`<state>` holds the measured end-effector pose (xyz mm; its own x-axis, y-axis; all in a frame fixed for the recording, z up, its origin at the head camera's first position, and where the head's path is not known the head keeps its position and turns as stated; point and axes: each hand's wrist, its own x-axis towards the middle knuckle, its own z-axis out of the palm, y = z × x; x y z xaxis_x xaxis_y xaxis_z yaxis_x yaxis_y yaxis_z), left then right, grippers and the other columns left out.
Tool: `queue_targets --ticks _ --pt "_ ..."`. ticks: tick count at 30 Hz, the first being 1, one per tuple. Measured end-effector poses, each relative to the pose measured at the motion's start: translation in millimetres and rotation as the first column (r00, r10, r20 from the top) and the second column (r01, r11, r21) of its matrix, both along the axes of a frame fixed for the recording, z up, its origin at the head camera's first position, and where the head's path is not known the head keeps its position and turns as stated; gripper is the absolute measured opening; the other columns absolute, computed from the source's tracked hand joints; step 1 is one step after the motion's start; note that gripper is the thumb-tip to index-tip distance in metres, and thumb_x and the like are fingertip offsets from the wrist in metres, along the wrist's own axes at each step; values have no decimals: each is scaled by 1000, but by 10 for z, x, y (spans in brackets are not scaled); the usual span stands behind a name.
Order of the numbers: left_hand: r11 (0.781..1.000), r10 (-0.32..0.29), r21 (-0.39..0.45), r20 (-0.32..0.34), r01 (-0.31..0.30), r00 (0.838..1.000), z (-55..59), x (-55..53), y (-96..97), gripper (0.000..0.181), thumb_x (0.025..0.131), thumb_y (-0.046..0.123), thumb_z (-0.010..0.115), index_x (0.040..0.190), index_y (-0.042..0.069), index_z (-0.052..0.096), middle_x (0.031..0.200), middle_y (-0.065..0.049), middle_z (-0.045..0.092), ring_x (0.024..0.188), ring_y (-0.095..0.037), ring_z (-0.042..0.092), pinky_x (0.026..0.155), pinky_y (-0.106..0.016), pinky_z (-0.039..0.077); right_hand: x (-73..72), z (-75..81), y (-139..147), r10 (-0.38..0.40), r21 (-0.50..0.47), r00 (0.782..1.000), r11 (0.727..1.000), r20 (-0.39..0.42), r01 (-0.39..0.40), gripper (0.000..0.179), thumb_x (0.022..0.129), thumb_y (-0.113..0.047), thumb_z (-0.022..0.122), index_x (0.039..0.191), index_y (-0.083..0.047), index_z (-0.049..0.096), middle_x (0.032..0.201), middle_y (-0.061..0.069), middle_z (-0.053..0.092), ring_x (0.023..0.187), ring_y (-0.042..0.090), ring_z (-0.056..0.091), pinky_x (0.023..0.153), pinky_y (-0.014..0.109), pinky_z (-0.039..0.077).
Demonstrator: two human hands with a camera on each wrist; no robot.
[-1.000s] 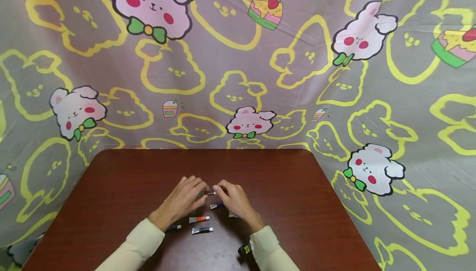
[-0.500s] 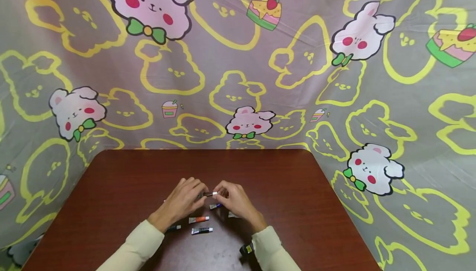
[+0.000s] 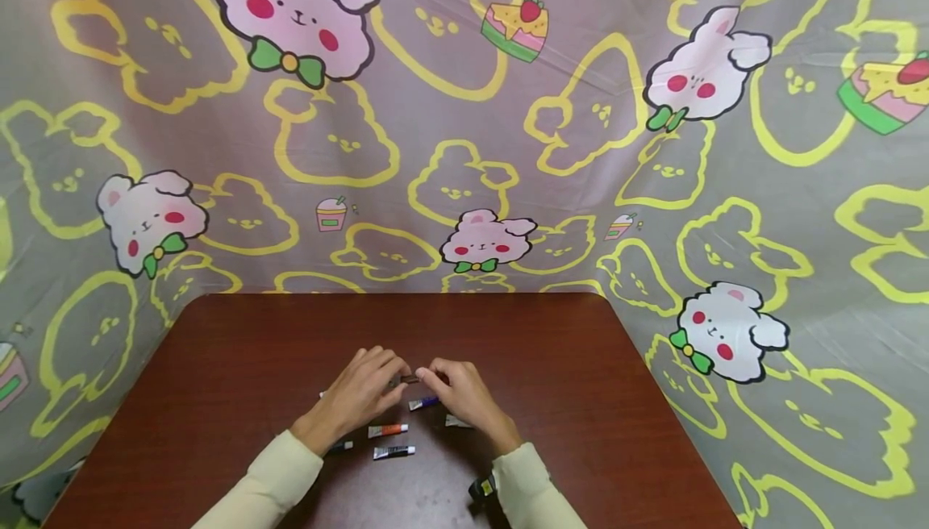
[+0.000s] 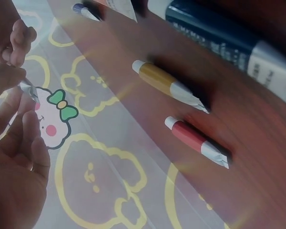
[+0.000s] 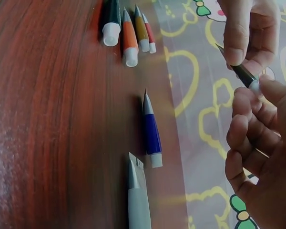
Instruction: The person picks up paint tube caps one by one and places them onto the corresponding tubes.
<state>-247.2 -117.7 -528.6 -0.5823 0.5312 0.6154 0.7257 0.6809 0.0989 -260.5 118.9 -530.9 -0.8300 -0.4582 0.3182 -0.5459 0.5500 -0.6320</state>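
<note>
In the right wrist view a small dark paint tube (image 5: 243, 72) with a white cap hangs between the two hands. My left hand (image 3: 359, 392) pinches its body between thumb and fingers. My right hand (image 3: 464, 393) holds the cap end between thumb and forefinger, covering most of the cap. The tube's crimped silver end (image 4: 29, 89) pokes out past the left fingers in the left wrist view. Below the hands on the table lie a blue tube (image 5: 151, 131), an orange tube (image 3: 388, 430) and a black-labelled tube (image 3: 394, 452).
A white tube (image 5: 139, 200) lies below the right hand. Ochre (image 4: 157, 78) and red (image 4: 195, 140) tubes lie near a large dark blue one (image 4: 214, 38). A black object (image 3: 481, 489) sits by the right sleeve. Patterned cloth (image 3: 464, 110) hangs behind the brown table (image 3: 551, 335).
Half a second ago the right fingertips were drawn back, showing the white cap; now they cover it again. The left hand has barely moved, still holding the tube.
</note>
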Motion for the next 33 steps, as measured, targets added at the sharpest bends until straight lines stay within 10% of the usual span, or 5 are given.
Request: queue_targets --ticks 5,13,33 --pt "1000 6 -6 0 -6 1000 1 2 1 27 84 16 93 103 16 74 97 5 71 90 -12 61 75 -31 43 8 -2 -2 -27 14 1000 1000 9 27 40 112 -38 61 77 -20 61 67 -10 54 58 -2 43 59 17 36" --pt "1000 -4 20 -18 4 1000 -34 -4 -17 28 81 14 93 101 16 74 95 5 70 88 -13 60 74 -31 42 27 5 32 -14 -22 999 1000 29 15 21 102 -27 79 117 -14 75 89 -5 74 74 3 62 68 19 52" --pt "999 -16 28 -39 17 999 -16 8 16 29 81 16 95 102 16 74 95 5 71 87 -12 60 74 -31 42 59 -4 51 -1 -10 1000 1000 -7 1 16 108 -30 69 103 -16 76 88 -6 72 75 9 60 67 19 48"
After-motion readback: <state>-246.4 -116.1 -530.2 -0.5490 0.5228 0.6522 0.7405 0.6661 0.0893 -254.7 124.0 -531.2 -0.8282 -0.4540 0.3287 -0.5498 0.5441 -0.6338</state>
